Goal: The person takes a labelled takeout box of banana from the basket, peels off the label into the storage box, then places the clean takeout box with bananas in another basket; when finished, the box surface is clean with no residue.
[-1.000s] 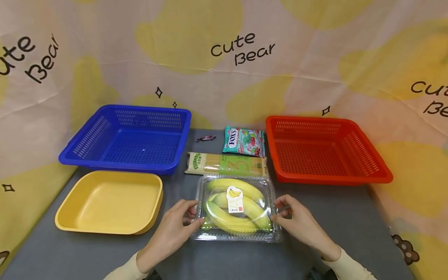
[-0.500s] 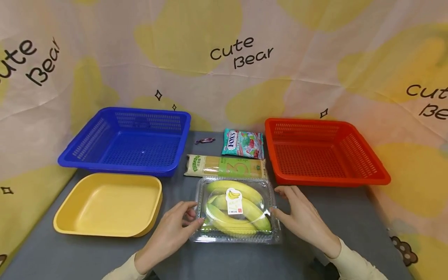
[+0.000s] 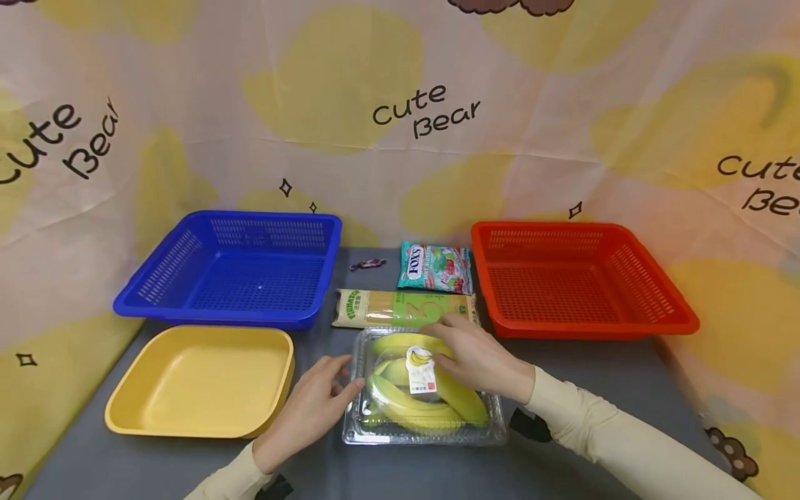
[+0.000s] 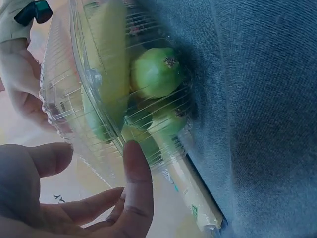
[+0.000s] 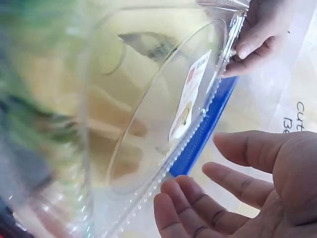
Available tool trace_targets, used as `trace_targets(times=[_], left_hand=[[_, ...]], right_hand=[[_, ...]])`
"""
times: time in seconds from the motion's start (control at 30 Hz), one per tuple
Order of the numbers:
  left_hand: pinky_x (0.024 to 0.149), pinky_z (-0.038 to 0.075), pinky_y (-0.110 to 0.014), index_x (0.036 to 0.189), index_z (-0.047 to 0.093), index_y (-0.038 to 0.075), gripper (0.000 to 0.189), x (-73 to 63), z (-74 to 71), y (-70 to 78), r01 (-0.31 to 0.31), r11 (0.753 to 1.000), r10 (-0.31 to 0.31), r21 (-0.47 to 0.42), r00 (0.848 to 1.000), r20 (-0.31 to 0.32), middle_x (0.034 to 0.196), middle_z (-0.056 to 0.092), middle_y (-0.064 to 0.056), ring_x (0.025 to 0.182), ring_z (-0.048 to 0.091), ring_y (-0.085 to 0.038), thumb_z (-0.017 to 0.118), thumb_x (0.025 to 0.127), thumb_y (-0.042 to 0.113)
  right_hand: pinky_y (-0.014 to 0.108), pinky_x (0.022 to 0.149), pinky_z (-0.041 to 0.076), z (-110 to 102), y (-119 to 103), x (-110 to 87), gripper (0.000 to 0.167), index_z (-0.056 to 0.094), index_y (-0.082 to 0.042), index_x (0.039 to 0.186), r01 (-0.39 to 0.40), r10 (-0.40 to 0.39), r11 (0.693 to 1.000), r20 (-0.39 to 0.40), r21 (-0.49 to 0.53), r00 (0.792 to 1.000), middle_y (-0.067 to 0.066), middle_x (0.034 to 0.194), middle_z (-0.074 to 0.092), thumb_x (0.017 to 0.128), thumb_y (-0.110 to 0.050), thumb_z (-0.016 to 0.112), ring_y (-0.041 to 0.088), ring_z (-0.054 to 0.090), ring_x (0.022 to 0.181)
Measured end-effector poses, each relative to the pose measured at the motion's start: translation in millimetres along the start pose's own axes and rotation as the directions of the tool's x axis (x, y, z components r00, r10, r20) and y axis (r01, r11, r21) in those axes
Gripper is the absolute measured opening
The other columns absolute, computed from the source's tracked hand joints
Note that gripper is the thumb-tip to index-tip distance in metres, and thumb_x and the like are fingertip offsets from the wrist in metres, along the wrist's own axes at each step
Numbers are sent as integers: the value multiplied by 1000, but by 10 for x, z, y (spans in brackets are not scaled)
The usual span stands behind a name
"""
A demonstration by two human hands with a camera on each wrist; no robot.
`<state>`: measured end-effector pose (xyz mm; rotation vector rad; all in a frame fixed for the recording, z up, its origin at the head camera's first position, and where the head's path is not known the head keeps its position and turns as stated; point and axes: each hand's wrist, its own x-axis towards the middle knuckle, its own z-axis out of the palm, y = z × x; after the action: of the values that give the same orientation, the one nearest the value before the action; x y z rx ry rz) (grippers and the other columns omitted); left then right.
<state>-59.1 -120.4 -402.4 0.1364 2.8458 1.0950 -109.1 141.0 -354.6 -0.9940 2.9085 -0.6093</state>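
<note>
A clear plastic clamshell box (image 3: 425,439) lies on the grey table, lid closed, with bananas (image 3: 462,403) inside and a white label (image 3: 421,378) on top. My left hand (image 3: 315,399) is at the box's left side. In the left wrist view, its straight index finger (image 4: 137,173) reaches right up to the ribbed wall, thumb apart from it. My right hand (image 3: 478,357) extends over the lid's far right part, hiding some of the bananas. The right wrist view shows its fingers (image 5: 198,203) loosely bent and spread beside the lid edge, nothing between them.
Behind the box lie a pasta packet (image 3: 375,309), a teal FOX'S candy bag (image 3: 435,267) and one wrapped candy (image 3: 367,264). A blue basket (image 3: 225,316) and a yellow tray (image 3: 181,430) stand left. To the right is a red basket (image 3: 587,326); a printed cloth (image 3: 350,83) hangs behind.
My right hand has left the box's right side and moved up and left over the lid. My left hand stays at the left side; the view has tilted slightly upward.
</note>
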Motion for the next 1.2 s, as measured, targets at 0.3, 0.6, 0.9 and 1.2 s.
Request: trace_targets(times=[0.3,0.6,0.9,1.2], left_hand=[[64,47,-24,130,59,1,48,39,-55,91,-51,997,52,64,998,-23,110,61,-8,82,60,-9,68,92,30],[61,45,-21,130,59,1,46,59,-7,86,-34,998,33,48,999,20,109,61,-7,80,57,-7,68,91,24],[60,44,-21,130,60,1,46,59,26,73,-36,998,35,48,999,17,108,61,-6,78,55,-6,69,91,24],[59,43,-21,130,59,3,46,70,11,77,-20,997,19,70,1000,25,108,62,-6,77,55,-5,69,91,25]], right_hand=[[21,66,47,-16,-22,76,36,67,-6,121,7,-7,1000,0,-16,1000,7,105,64,86,-12,72,13,52,85],[21,61,35,107,-28,169,32,71,-6,118,51,-46,993,56,-104,997,7,89,61,86,-13,72,14,45,75],[20,61,36,135,-52,176,14,74,-8,99,64,-60,997,76,-45,995,5,87,59,85,-8,72,12,44,73],[22,65,50,106,-91,195,12,71,-11,85,64,-66,997,61,43,996,-1,81,71,83,0,67,8,58,71]])
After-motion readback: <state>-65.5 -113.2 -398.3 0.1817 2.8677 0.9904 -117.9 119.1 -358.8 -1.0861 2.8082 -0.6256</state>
